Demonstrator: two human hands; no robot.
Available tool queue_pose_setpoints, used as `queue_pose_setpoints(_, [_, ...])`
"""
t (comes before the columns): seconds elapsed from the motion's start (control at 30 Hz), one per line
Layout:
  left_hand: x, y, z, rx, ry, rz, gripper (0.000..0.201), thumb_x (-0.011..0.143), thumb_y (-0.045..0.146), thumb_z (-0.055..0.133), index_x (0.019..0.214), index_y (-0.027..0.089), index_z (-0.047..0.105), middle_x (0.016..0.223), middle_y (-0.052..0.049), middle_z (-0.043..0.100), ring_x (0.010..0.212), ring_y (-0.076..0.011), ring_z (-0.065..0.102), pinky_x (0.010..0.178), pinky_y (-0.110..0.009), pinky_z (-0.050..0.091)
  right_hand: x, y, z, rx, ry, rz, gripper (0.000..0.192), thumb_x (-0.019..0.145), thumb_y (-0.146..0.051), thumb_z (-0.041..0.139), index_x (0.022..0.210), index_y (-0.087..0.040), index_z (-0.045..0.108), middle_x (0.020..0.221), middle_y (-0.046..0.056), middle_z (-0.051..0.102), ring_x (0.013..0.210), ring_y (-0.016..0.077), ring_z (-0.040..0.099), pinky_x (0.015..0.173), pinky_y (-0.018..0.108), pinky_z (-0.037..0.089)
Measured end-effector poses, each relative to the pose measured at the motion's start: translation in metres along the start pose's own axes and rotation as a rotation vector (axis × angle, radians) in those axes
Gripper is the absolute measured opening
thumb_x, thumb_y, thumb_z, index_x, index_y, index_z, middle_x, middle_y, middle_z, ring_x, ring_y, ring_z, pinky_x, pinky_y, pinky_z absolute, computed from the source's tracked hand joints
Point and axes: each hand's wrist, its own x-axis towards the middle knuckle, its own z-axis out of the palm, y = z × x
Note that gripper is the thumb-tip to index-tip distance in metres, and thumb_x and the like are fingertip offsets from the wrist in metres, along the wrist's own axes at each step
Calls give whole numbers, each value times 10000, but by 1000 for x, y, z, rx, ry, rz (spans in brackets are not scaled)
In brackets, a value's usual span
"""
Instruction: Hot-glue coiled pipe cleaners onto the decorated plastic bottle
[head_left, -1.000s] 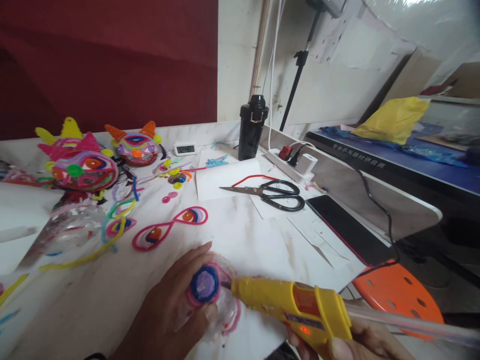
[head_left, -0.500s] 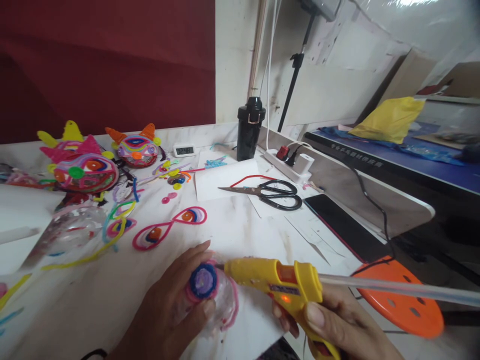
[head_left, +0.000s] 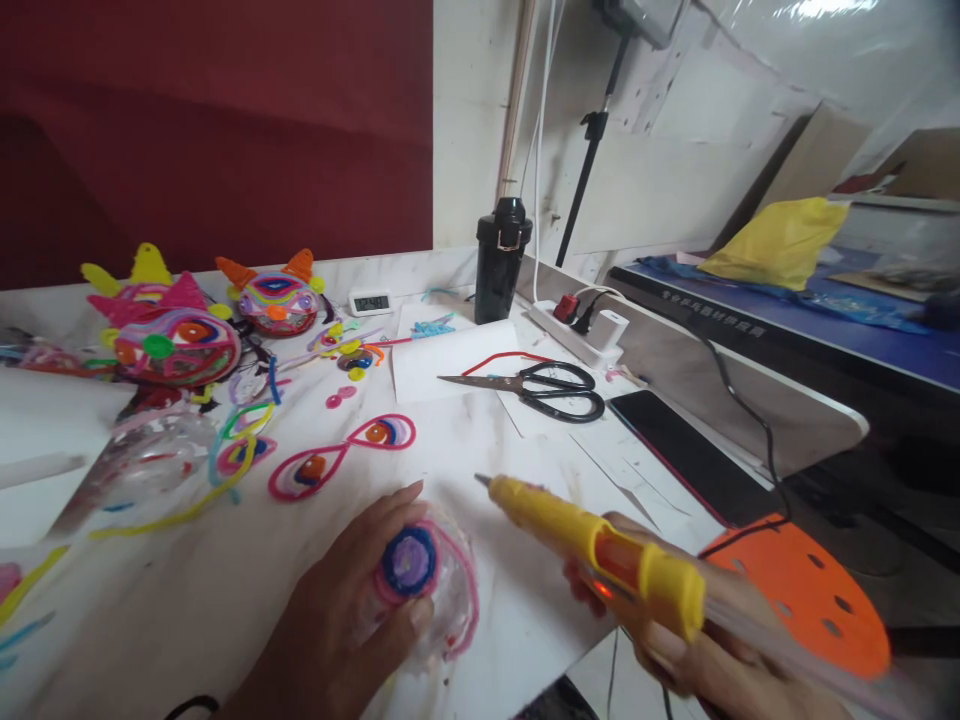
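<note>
Pressing down with the left hand [head_left: 337, 620], fingers curled loosely over a clear plastic dome rimmed in pink pipe cleaner [head_left: 459, 600], thumb and forefinger bracketing the blue-and-purple pipe-cleaner spiral [head_left: 409, 563] sitting on its top. Resting all of this on a white paper sheet [head_left: 517, 625] at the near edge of the white marbled table [head_left: 225, 590].

Gripping a yellow hot-glue gun [head_left: 600, 545] in the right hand [head_left: 697, 660], fingers closed round the handle, nozzle pointing up and left, hanging clear of the spiral and just to its right; trigger finger hidden, so not telling whether squeezing.

Judging by this: sitting between dabs of glue, holding the spiral in place while setting.

Calling next, probably, for steady pressure from the left fingers and a careful nozzle line well off the fingertips.

Lying well apart farther back: black-handled scissors [head_left: 551, 385], a dark phone [head_left: 686, 450], finished pipe-cleaner faces [head_left: 176, 345].
</note>
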Motion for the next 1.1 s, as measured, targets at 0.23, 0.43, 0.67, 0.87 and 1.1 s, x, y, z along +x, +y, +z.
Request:
queue_pose_setpoints(0.23, [0, 1, 1, 0, -10, -2, 530, 958, 329, 592, 1478, 387, 510, 1517, 8, 595, 1346, -259, 611, 1141, -390, 497, 55, 10, -12, -633, -59, -555, 369, 1021, -226, 563, 1386, -269, 594, 1183, 100, 690, 1011, 248, 682, 860, 390, 597])
queue_pose_setpoints(0.43, [1, 2, 0, -4, -16, 12, 544, 956, 340, 595, 1476, 447, 477, 1548, 55, 561, 1383, -239, 573, 1166, -377, 468, 85, 13, -17, -939, -115, -710, 338, 1024, -180, 542, 1360, -164, 581, 1168, 157, 728, 1029, 294, 670, 851, 458, 618])
queue_pose_setpoints(0.67, [1, 0, -1, 1, -57, 15, 571, 958, 341, 601, 1497, 446, 443, 1570, 51, 533, 1400, -245, 556, 1185, -382, 444, 59, 3, 15, -946, 70, -775, 290, 1017, -89, 496, 1244, -139, 670, 1192, 188, 750, 1151, 372, 649, 904, 573, 593])
queue_pose_setpoints(0.87, [1, 1, -2, 8, -66, 16, 540, 973, 360, 581, 1488, 455, 448, 1568, 65, 534, 1402, -233, 552, 1186, -362, 440, 23, -4, 66, -735, 59, -805, 253, 1079, -297, 504, 1243, -149, 627, 975, 119, 754, 861, 257, 717, 750, 365, 643])
queue_pose_setpoints(1.1, [0, 0, -1, 10, -73, 17, 570, 959, 345, 595, 1490, 470, 429, 1576, 77, 520, 1418, -226, 533, 1201, -363, 416, 24, 23, 91, -612, 182, -834, 278, 987, -62, 546, 1256, -101, 602, 786, 71, 654, 671, 201, 617, 534, 276, 569])
